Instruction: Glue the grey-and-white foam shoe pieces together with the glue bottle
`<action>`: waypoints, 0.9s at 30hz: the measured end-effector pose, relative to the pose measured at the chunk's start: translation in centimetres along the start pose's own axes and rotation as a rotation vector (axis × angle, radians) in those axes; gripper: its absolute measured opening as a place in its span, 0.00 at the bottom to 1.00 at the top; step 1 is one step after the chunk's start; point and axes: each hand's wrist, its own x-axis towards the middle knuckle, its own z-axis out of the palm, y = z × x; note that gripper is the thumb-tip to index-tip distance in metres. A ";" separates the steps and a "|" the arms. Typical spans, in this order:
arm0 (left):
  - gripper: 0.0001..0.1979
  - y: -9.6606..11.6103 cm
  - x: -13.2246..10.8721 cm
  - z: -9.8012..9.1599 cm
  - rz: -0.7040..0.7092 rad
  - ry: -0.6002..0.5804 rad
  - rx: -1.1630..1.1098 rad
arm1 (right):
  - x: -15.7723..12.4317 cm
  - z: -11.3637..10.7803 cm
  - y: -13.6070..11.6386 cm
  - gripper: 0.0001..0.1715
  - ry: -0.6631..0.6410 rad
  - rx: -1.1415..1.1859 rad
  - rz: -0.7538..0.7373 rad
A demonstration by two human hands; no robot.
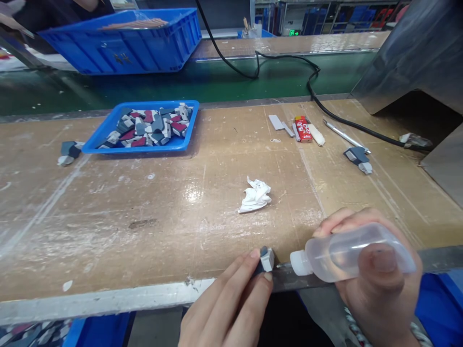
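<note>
My left hand (pixel 231 303) pinches a small grey and white plastic part (pixel 266 259) at the front edge of the wooden bench (pixel 181 212). My right hand (pixel 376 284) is wrapped round a clear squeeze bottle (pixel 347 253) lying sideways. Its white cap and thin metal nozzle point left, with the tip almost touching the part. A crumpled white tissue (pixel 255 195) lies on the bench just behind the hands.
A shallow blue tray (pixel 108 144) of several grey, white and red parts sits back left, one loose part (pixel 68 152) beside it. Back right lie a red lighter (pixel 303 129), flat strips, a metal pen, another part (pixel 359 159) and a black cable (pixel 325 108). A blue crate (pixel 126 46) stands beyond the green belt.
</note>
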 end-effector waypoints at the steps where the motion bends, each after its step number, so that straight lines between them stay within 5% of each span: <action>1: 0.13 0.0 0.0 0.0 0.002 0.002 -0.002 | 0.0 0.0 0.0 0.17 0.000 -0.005 -0.004; 11: 0.12 -0.1 0.1 -0.2 0.011 -0.007 -0.003 | -0.2 -0.1 0.4 0.17 -0.002 0.026 -0.010; 18: 0.12 -0.3 -0.1 -0.7 -0.009 -0.018 -0.059 | 0.2 0.3 0.1 0.19 0.271 0.235 0.109; 22: 0.11 -0.7 0.8 -0.9 -0.088 -0.060 -0.219 | 0.6 0.4 0.3 0.26 0.155 0.271 0.225; 27: 0.09 -1.1 1.6 -1.2 -0.163 -0.143 -0.329 | 0.5 0.6 0.2 0.24 0.131 0.309 0.252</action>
